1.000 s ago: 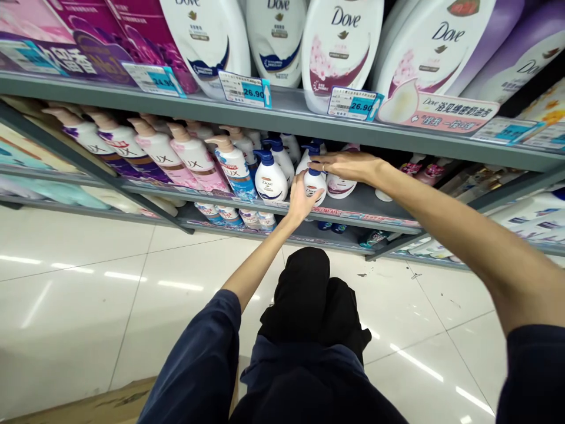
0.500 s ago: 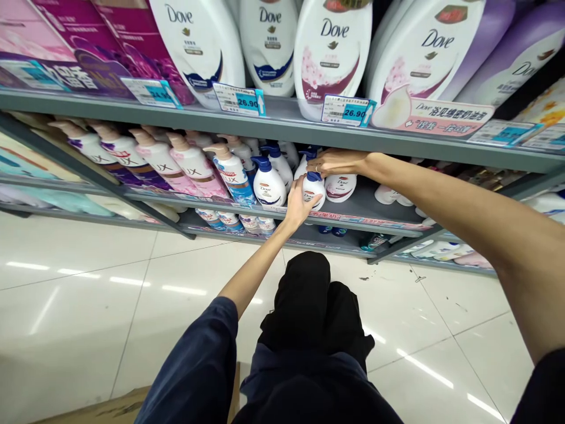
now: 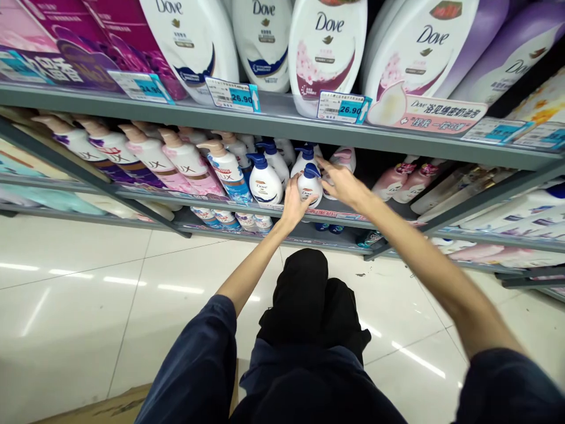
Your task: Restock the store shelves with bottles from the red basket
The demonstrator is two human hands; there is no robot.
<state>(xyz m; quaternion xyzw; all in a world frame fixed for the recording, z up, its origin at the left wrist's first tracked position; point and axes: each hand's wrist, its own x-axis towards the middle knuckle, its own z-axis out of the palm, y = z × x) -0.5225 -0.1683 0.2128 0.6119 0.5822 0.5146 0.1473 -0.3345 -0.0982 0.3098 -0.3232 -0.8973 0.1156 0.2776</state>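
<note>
A white Dove pump bottle (image 3: 309, 189) with a blue pump head stands upright at the front of the middle shelf. My left hand (image 3: 295, 203) grips its left side, the thumb lying across its lower front. At the bottle's right side is my right hand (image 3: 343, 184), with fingers apart and reaching back toward the blue-topped bottle behind (image 3: 304, 156). Whether its fingertips touch either bottle is hard to tell. Another blue-pump Dove bottle (image 3: 265, 184) stands just left of my left hand. A bottle with a pink pump (image 3: 345, 156) is partly hidden behind my right hand.
Lux pump bottles (image 3: 188, 166) line the shelf to the left. Pink pump bottles (image 3: 392, 181) stand farther right. Above, the upper shelf edge (image 3: 282, 126) overhangs my hands, carrying price tags and large Dove bottles (image 3: 329, 56). Cardboard (image 3: 101, 409) lies on the floor at lower left.
My right hand has come off the front bottle's pump head and moved down to its right side, uncovering the blue pump. My left hand stays on the bottle. The view has shifted slightly.
</note>
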